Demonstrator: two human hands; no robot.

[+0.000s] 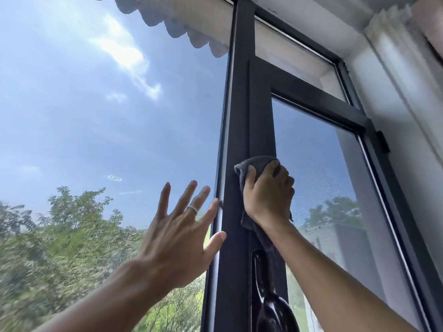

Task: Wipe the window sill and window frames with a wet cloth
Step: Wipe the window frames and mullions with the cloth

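Note:
A dark window frame rises between a large glass pane on the left and a screened sash on the right. My right hand grips a grey cloth and presses it against the frame's upright post, with part of the cloth hanging below the wrist. My left hand is spread flat with straight fingers on the glass beside the frame, a ring on one finger.
A glossy black window handle sits on the frame under my right forearm. A horizontal frame bar crosses above the sash. The white wall reveal lies to the right. Trees and sky show outside.

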